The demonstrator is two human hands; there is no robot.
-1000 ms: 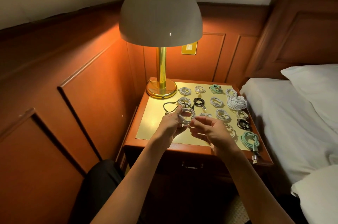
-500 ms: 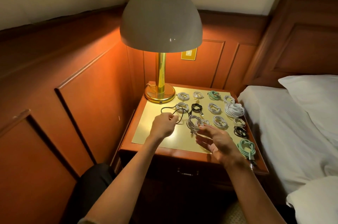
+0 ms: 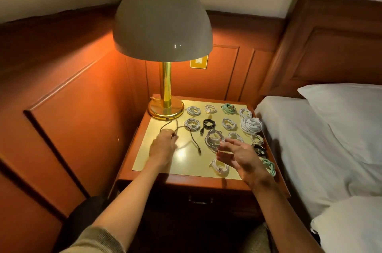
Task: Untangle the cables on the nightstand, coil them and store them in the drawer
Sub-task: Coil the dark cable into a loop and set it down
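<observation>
Grey coil (image 3: 213, 139) released; right hand (image 3: 239, 157) slack, half-hiding white coil (image 3: 221, 168); left hand (image 3: 163, 145) grips black cable (image 3: 192, 135).

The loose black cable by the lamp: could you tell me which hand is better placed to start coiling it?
Left, probably. The left hand grips the loose black cable, while the right hand is open beside a grey coiled cable, not touching the black one.

No text, label, brand or number can be read anywhere in view.
</observation>
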